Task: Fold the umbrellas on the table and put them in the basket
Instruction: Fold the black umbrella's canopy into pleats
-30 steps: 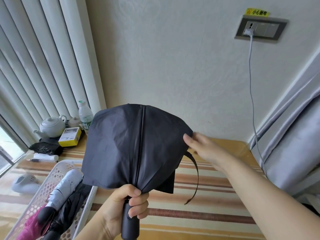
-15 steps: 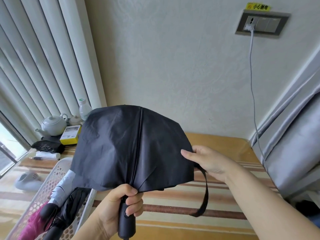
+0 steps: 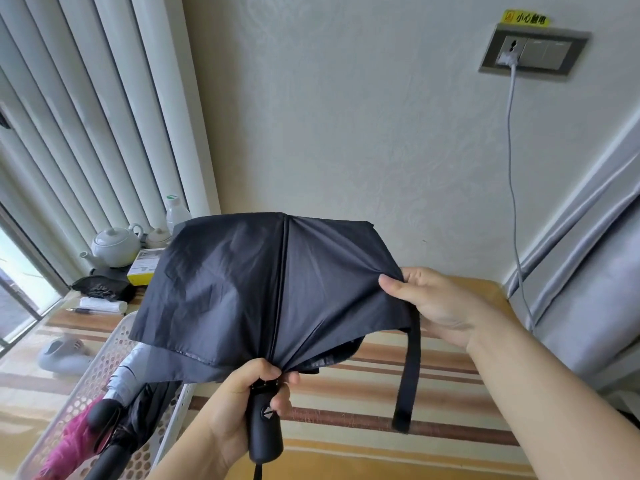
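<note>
Left hand [image 3: 239, 407] grips the umbrella [image 3: 263, 292] handle; right hand [image 3: 433, 306] pinches the canopy edge by the strap [image 3: 408, 372]. I'd smooth each panel flat before wrapping.

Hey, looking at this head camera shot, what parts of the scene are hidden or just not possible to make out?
Head view only:
- Yellow box: mostly hidden behind the black umbrella canopy.
- Basket: far end covered by the canopy, near end cut off by the bottom edge, so the umbrellas inside cannot be counted.
- Umbrella handle: partly wrapped by the left hand.
- Right hand: fingertips behind the fabric.
- Yellow sticker: text too small.
</note>
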Motion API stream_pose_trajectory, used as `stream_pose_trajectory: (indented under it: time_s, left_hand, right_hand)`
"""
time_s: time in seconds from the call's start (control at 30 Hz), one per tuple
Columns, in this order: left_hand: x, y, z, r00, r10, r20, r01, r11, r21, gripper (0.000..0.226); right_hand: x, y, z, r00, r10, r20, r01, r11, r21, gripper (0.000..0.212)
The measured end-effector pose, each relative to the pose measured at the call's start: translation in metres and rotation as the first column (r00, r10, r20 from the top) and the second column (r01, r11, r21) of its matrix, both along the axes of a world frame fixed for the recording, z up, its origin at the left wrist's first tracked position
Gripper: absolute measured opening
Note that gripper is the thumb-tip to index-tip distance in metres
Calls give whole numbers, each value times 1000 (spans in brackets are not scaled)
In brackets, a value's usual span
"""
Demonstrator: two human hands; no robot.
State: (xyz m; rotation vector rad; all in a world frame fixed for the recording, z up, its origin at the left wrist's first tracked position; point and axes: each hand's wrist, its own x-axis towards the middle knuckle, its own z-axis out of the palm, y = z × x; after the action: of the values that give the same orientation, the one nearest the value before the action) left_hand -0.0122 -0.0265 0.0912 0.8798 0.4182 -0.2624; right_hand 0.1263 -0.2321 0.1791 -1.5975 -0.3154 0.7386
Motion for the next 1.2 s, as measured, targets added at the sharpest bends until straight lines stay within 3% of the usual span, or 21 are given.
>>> stream_pose_trajectory:
  time_s: [0.13, 0.2, 0.23, 0.3, 0.37, 0.4, 0.47, 0.5, 0.57, 0.6, 0.7, 0.83, 0.9, 1.0, 1.03, 1.13, 1.2]
  left_hand:
    - [3, -2, 1, 996, 74, -55, -71, 996, 59, 27]
    - [4, -3, 2, 993, 111, -33, -108, 991, 72, 22]
    - [3, -3, 2, 994, 110, -22, -108, 992, 71, 22]
    - [1, -1, 3, 998, 64, -2, -63, 995, 80, 27]
    - [-2, 0, 3, 1000, 3, 18, -6, 993, 121, 30]
    - [-3, 0, 2, 1000, -9, 26, 6, 991, 132, 32]
    - [-5, 0, 0, 998, -25, 53, 17, 988, 154, 33]
    - [-5, -1, 0, 997, -36, 64, 24, 985, 171, 34]
    - [-4, -1, -1, 997, -46, 60, 33, 980, 199, 34]
    - [-4, -1, -1, 997, -47, 54, 35, 977, 211, 34]
    - [-6, 0, -2, 997, -50, 51, 36, 972, 233, 33]
    - [-9, 3, -6, 998, -18, 62, 6, 982, 189, 32]
    - [-10, 3, -6, 997, -20, 72, 8, 986, 165, 32]
    - [-11, 3, -5, 996, -46, 78, 32, 985, 172, 32]
    - [-12, 3, -5, 996, -42, 80, 28, 985, 171, 32]
    - [-12, 1, -7, 998, -1, 69, -8, 991, 137, 34]
    - [-10, 1, -7, 998, -4, 64, -3, 993, 120, 44]
  right_hand:
    - [-6, -4, 2, 986, 65, -150, -30, 974, 226, 27]
    - [-4, -4, 2, 980, 73, -186, -21, 964, 266, 26]
    - [0, -6, -2, 985, 55, -164, -19, 977, 211, 22]
    - [7, -9, -7, 998, 27, -55, -30, 998, -57, 21]
    - [8, -10, -10, 997, 68, 25, -59, 961, -269, 24]
    - [8, -9, -9, 996, 81, 46, -63, 952, -300, 22]
    - [8, -2, -7, 1000, 13, 13, -11, 988, -156, 9]
    - [8, 4, -3, 999, -43, 0, 43, 997, -60, 20]
    - [15, 14, 1, 976, -177, 125, 181, 983, -26, 64]
    - [17, 19, 3, 943, -218, 251, 240, 969, -59, 70]
    - [21, 28, 6, 772, -265, 578, 385, 918, -93, 44]
    - [25, 25, 15, 727, -359, 585, 403, 913, 59, 35]
    - [28, 24, 15, 724, -342, 599, 406, 913, 31, 42]
    - [28, 24, 22, 646, -205, 735, 411, 905, -108, 47]
    - [29, 24, 26, 663, -194, 723, 381, 919, -104, 42]
    - [29, 24, 34, 841, -256, 477, 266, 963, 47, 15]
    - [25, 23, 30, 855, -314, 413, 252, 947, 199, 15]
